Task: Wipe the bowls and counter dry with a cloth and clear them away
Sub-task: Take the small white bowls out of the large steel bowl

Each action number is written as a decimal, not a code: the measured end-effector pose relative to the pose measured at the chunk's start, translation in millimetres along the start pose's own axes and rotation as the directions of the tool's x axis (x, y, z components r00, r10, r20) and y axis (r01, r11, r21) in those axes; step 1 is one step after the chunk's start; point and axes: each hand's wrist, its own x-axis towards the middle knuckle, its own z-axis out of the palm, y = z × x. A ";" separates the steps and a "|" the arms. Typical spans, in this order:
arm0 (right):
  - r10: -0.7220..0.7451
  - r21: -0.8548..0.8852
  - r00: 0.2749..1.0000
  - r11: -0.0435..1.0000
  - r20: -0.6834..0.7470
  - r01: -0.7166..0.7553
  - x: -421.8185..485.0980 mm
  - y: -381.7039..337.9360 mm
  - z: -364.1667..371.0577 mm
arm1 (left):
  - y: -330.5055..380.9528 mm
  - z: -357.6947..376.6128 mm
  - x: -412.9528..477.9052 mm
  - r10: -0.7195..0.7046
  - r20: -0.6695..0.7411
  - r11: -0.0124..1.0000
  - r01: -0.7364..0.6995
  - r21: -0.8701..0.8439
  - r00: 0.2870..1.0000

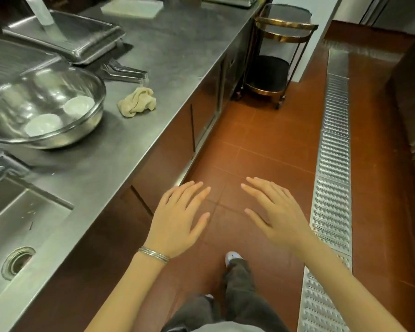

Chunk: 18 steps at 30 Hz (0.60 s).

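Observation:
A large steel mixing bowl [91, 121] sits on the steel counter [173, 58] at the left. Inside it stand two small white bowls, one nearer me [43, 125] and one farther back [78, 106]. A crumpled beige cloth [137, 102] lies on the counter just right of the big bowl. My left hand [177, 219] and my right hand [276, 209] hover palm down over the red floor, in front of the counter's edge, fingers spread, holding nothing. A metal bangle circles my left wrist.
A sink [22, 226] with a drain is set into the counter at lower left. Stacked steel trays [65, 37] and tongs [127, 73] lie behind the bowl. A two-tier trolley [280, 32] stands past the counter's end. A metal floor drain grate [331, 188] runs along the right.

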 end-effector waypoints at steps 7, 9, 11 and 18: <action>-0.087 0.016 0.983 0.996 0.162 0.085 81.9 76.4 38.7 | -28.7 49.3 64.1 -0.141 0.095 0.990 0.139 0.030 0.985; -0.126 0.012 0.972 0.992 0.197 0.126 116.1 99.9 40.0 | -34.6 57.0 90.2 -0.172 0.105 0.985 0.168 0.047 0.979; -0.181 0.013 0.957 0.983 0.225 0.183 156.9 120.5 35.8 | -41.6 57.7 122.4 -0.205 0.089 0.978 0.200 0.062 0.975; -0.413 0.068 0.886 0.910 0.212 0.408 302.0 154.5 28.5 | -86.6 34.2 217.8 -0.378 -0.055 0.917 0.382 0.118 0.924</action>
